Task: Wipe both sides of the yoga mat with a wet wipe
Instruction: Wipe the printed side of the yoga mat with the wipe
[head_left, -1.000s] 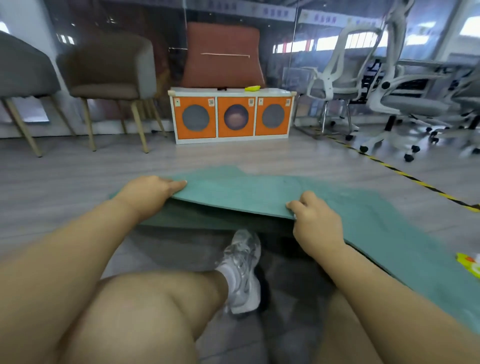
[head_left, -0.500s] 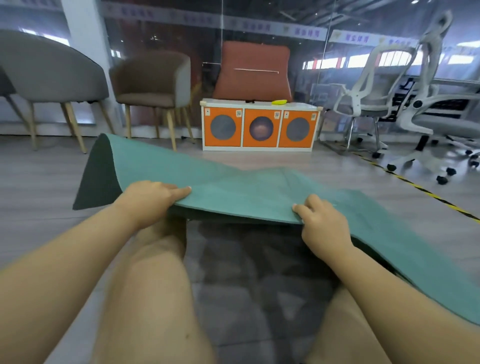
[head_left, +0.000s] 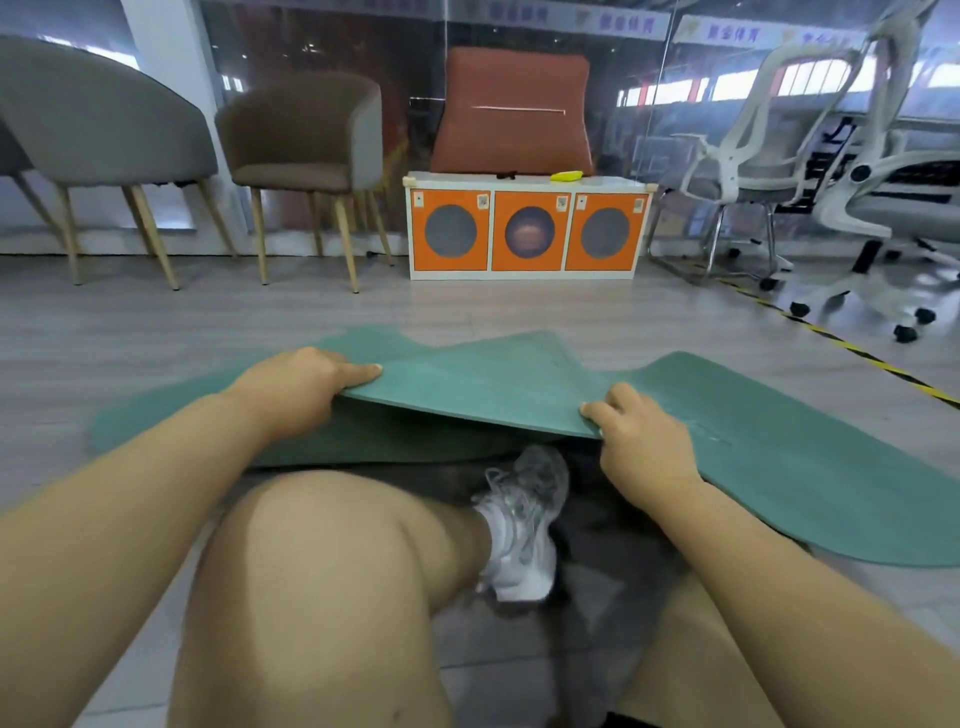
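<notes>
The green yoga mat (head_left: 519, 384) lies buckled on the wood-look floor (head_left: 156, 332), its surface matte and faintly textured, with 1 fold raised toward the person and the rest rippling flat to both sides. The left hand (head_left: 296, 387) grips the lifted near edge, fingers curled over the top; the right hand (head_left: 641, 447) pinches the same edge farther along, fingers bent over it. Below that raised edge sits a white sneaker (head_left: 522, 525) on darker flooring. Beyond the mat, bare floor runs to the orange cabinet (head_left: 527, 231), with chairs (head_left: 306, 140) to 1 side of the cabinet and office chairs (head_left: 810, 156) to the other.
</notes>
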